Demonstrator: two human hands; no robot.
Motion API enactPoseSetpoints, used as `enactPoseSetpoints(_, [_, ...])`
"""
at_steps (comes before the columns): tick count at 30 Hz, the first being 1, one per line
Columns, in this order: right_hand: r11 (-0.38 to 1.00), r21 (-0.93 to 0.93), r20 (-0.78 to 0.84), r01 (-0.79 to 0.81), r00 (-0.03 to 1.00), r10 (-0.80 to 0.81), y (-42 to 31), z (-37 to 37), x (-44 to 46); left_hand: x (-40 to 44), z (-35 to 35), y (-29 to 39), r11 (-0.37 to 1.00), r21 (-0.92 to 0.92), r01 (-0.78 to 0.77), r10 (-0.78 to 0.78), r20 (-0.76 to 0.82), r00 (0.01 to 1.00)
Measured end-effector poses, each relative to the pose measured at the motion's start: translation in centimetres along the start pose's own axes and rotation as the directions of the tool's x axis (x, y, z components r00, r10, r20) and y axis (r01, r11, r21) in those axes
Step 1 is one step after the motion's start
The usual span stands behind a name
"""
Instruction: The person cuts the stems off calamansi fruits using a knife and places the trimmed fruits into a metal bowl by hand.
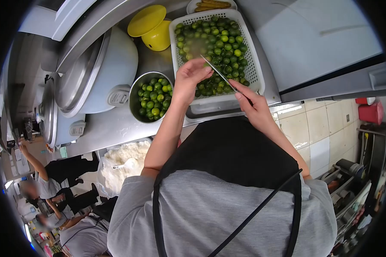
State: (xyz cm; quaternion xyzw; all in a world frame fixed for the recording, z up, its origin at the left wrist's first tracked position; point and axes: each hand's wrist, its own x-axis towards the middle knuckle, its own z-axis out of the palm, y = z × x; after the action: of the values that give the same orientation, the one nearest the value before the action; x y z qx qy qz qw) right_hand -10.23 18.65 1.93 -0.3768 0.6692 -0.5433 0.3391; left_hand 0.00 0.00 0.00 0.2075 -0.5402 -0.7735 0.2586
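My right hand (252,102) is wrapped round the handle of a knife (218,72), whose thin blade points up and left over the limes. Near the blade's tip, my left hand (192,76) is closed with thumb and fingertips drawn together; what it pinches is mostly hidden and I cannot make it out. Below both hands lies a white perforated basket (259,77) filled with small green limes (227,48). To the left of my left forearm stands a round steel pot (133,105) holding more limes (153,100).
A yellow container (156,36) stands behind the pot. Large rice cookers (111,73) line the counter at left. Below the counter is a tub of white grainy food (126,156) with a white scoop (125,164). Other people (60,175) stand at lower left.
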Motion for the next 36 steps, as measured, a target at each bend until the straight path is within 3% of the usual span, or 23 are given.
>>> enactPoseSetpoints(3, [0.995,0.006,0.037,-0.095,0.995,0.095,0.1,0.3,0.1,-0.6,0.2,0.3,1.000,-0.005,0.006,-0.006,-0.027,1.000])
enactPoseSetpoints(6, [1.000,0.011,0.005,-0.020,1.000,0.019,0.8,0.3,0.5,-0.8,0.2,0.3,0.997,-0.067,0.024,-0.026,-0.030,0.999])
enactPoseSetpoints(8, [0.986,0.077,0.022,-0.147,0.989,0.146,1.3,0.3,0.7,-0.8,-0.3,0.1,0.982,-0.183,0.050,-0.043,0.038,0.998])
enactPoseSetpoints(11, [0.978,0.062,-0.063,-0.199,0.977,0.203,2.5,-0.5,1.0,-1.5,1.2,1.4,0.991,-0.134,0.009,-0.003,0.049,0.999])
enactPoseSetpoints(16, [0.992,0.031,-0.051,-0.122,0.991,0.123,0.2,-0.8,0.3,-0.9,1.8,1.2,0.995,-0.085,-0.048,0.049,0.009,0.999])
enactPoseSetpoints(21, [0.980,-0.105,-0.047,0.168,0.984,-0.174,0.3,-0.1,-0.5,-0.4,1.2,0.7,0.995,-0.022,-0.102,0.099,-0.096,0.990])
enactPoseSetpoints(26, [0.978,-0.135,-0.041,0.158,0.985,-0.165,0.1,-0.1,-0.6,-0.5,1.4,0.6,0.984,0.083,-0.159,0.171,-0.171,0.970])
enactPoseSetpoints(31, [0.976,-0.174,-0.063,0.134,0.987,-0.146,-0.5,0.1,0.8,-1.2,2.2,-0.2,0.984,0.131,-0.122,0.135,-0.096,0.986])
enactPoseSetpoints(34, [0.980,-0.168,-0.036,0.107,0.993,-0.114,-0.6,0.3,1.2,-1.0,1.7,0.0,0.991,-0.122,-0.053,0.049,-0.037,0.998])
enactPoseSetpoints(35, [0.974,-0.173,-0.039,0.149,0.987,-0.158,-0.4,0.4,1.1,-1.0,1.4,0.2,0.991,-0.121,-0.057,0.053,-0.040,0.998])
enactPoseSetpoints(36, [0.966,-0.177,-0.042,0.189,0.979,-0.199,-0.3,0.5,1.1,-0.9,0.8,0.3,0.973,-0.232,0.006,-0.016,-0.039,0.999])
